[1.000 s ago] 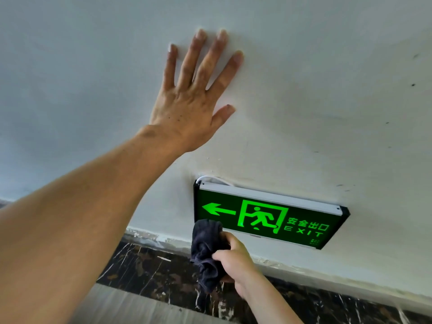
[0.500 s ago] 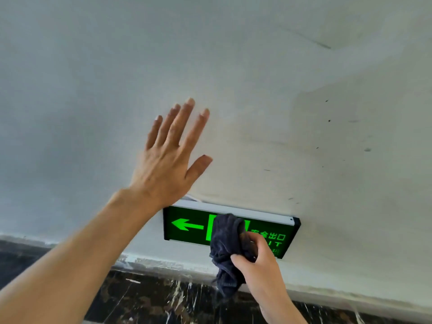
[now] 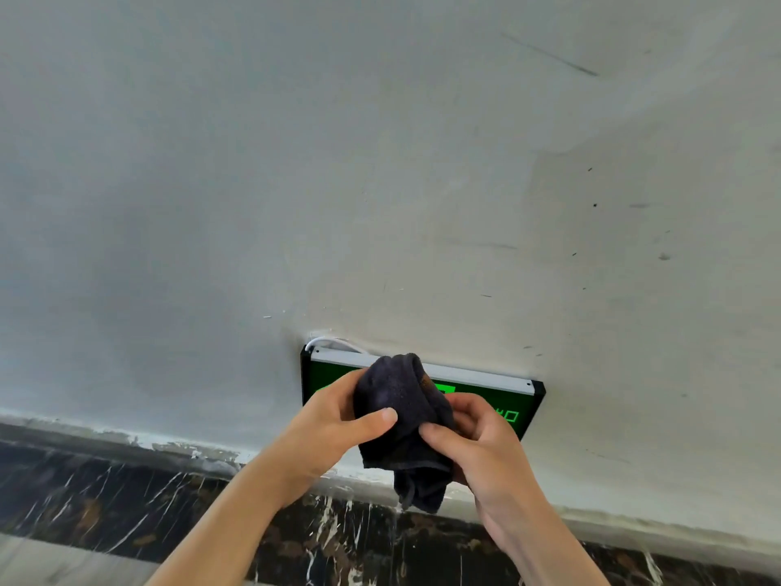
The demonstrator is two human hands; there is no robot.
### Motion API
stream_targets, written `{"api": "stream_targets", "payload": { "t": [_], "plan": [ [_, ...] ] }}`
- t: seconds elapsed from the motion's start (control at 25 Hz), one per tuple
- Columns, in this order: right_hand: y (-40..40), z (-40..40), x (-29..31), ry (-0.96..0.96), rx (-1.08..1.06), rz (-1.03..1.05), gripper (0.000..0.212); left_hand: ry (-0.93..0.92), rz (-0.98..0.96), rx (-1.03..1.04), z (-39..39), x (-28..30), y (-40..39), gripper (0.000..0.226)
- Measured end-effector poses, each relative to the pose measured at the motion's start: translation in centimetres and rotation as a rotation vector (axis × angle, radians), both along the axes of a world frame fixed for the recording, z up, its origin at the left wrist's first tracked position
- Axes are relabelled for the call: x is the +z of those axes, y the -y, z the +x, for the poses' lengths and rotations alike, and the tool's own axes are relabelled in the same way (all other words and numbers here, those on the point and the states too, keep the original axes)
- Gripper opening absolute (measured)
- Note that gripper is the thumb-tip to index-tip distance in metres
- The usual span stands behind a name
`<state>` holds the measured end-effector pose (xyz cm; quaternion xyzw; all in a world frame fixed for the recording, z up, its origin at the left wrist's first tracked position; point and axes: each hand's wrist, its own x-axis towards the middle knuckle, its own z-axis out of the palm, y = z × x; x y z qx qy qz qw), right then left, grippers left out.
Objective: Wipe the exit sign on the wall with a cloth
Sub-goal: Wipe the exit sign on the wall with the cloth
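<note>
A green lit exit sign (image 3: 513,410) with a black frame and a silver top rail hangs low on the pale wall (image 3: 380,184). Both hands hold a dark bunched cloth (image 3: 401,399) in front of the sign's middle, so most of its face is hidden. My left hand (image 3: 334,420) grips the cloth's left side, thumb across the front. My right hand (image 3: 473,437) grips its right side. The cloth's lower end dangles below the hands. Whether the cloth touches the sign is unclear.
A white cable (image 3: 334,342) loops out of the wall above the sign's top left corner. Below the wall runs a black marbled skirting (image 3: 105,501) with white veins. The wall bears small dark marks at the right.
My left hand has left the wall above the sign and come down to take hold of the cloth with the right hand. The view has tilted, so the sign sits lower.
</note>
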<state>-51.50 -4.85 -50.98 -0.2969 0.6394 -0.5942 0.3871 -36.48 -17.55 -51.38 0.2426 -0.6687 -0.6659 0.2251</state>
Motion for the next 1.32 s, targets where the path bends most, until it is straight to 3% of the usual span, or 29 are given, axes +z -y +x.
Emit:
{"api": "stream_targets", "payload": {
  "t": [0.2,0.32,0.48,0.64,0.8,0.96,1.12,1.32],
  "plan": [
    [0.0,-0.2,1.8,-0.274,0.054,0.056,0.02,-0.121,0.162,0.249,0.4,-0.7,-0.1,0.03],
    [0.4,-1.9,4.8,-0.732,-0.124,-0.038,0.009,-0.199,0.245,0.382,2.0,-1.2,0.7,0.032],
    [1.9,-4.5,10.6,-1.421,-0.368,-0.3,0.022,-0.202,0.246,0.675,4.7,-2.4,2.8,0.025],
    [3.9,-7.5,15.1,-1.832,-0.539,-0.51,0.036,-0.152,0.178,0.918,7.1,-2.7,4.8,0.023],
    [5.5,-12.0,19.3,-1.911,-0.563,-0.477,0.061,-0.054,0.028,1.122,7.2,-2.5,6.0,0.026],
    [7.6,-15.2,21.6,-1.824,-0.558,-0.327,0.066,-0.008,-0.114,1.233,4.9,-1.8,6.6,0.025],
    [9.1,-16.0,19.6,-1.947,-0.631,-0.314,0.062,0.019,-0.179,1.168,2.1,-2.2,7.1,0.022],
    [10.3,-17.8,19.8,-1.882,-0.561,-0.281,0.069,0.024,-0.203,1.033,-0.5,-4.4,6.4,0.035]
  ]
}}
